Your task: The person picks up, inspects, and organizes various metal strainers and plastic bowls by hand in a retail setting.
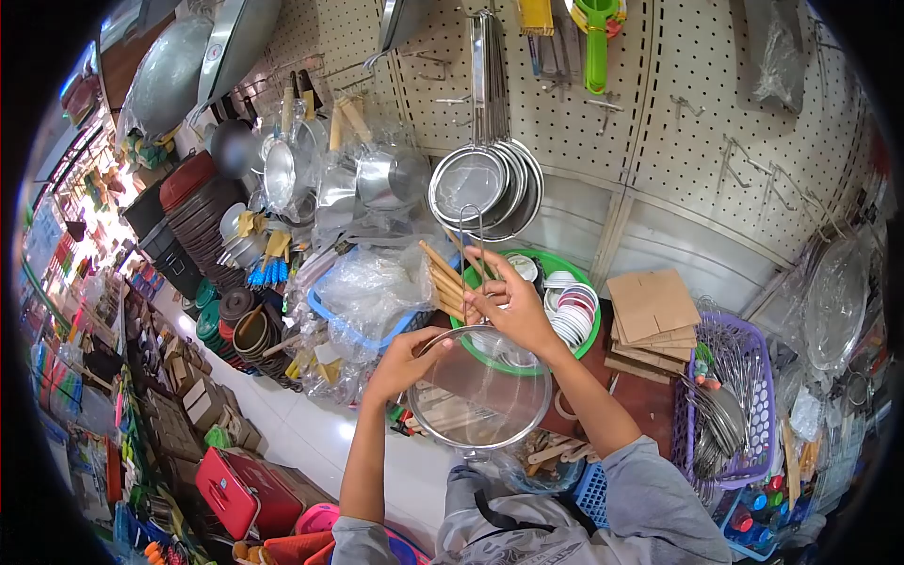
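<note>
A large round wire-mesh strainer [480, 391] is held flat in front of me, over the edge of the goods table. My left hand [405, 363] grips its rim on the left side. My right hand [508, 306] is closed on the strainer's thin wire handle, which rises toward the pegboard. Behind my right hand stands a green basin [591, 330] filled with white lids and small bowls. Wooden-handled utensils [443, 278] stick out just left of my right hand.
More mesh strainers [490, 184] hang on the white pegboard [716, 104] ahead. A purple basket [734, 405] of metal skimmers and stacked cardboard sheets [652, 306] sit to the right. Pots, ladles and plastic-wrapped goods crowd the left; a red case [240, 490] stands on the floor.
</note>
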Demonstrator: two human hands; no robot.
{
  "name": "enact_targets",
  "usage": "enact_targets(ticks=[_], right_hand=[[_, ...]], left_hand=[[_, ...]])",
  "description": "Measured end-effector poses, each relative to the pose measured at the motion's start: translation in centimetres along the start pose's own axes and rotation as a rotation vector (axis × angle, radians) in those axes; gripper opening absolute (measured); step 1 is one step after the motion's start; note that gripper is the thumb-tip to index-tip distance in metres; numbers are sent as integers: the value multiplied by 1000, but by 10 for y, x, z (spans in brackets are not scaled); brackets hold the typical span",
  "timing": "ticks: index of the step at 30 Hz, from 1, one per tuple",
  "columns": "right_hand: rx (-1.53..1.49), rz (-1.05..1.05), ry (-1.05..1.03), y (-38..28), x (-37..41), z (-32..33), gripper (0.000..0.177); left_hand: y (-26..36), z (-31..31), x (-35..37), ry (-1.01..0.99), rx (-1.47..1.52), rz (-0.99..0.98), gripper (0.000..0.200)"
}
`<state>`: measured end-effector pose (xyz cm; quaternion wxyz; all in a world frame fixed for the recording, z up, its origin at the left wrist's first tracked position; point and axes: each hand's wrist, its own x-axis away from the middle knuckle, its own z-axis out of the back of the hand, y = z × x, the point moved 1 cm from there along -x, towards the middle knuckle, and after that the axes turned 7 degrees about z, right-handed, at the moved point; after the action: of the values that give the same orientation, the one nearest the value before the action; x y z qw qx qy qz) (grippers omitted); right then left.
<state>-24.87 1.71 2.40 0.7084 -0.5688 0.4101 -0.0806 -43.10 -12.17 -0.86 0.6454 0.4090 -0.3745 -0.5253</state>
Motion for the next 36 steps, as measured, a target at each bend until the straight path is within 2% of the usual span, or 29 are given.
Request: enact_targets(ticks=[3, 6, 9, 15, 16, 20, 29, 36], right_hand=[[-12, 87, 35, -1, -11, -7, 78], [56, 110, 67, 4, -24, -11, 86], [92, 117, 80, -6, -38, -16, 92], [141, 131, 82, -5, -76, -31, 95], [175, 152, 81, -6, -85, -35, 94], [170, 161, 99, -6, -126, -52, 92], [276, 217, 280, -18, -221, -62, 92], [458, 239, 388, -14, -263, -54, 94]], left_hand=[[9, 9, -7, 11, -48, 6, 28], [9, 13, -24, 77, 83, -230, 29], [22, 26, -37, 82, 93, -223, 35], [47, 59, -77, 256, 157, -404, 41], [56, 69, -83, 263, 96, -396, 43], [83, 105, -114, 315, 136, -505, 39], [123, 174, -196, 362, 57, -627, 36], [133, 188, -247, 407, 69, -727, 32]])
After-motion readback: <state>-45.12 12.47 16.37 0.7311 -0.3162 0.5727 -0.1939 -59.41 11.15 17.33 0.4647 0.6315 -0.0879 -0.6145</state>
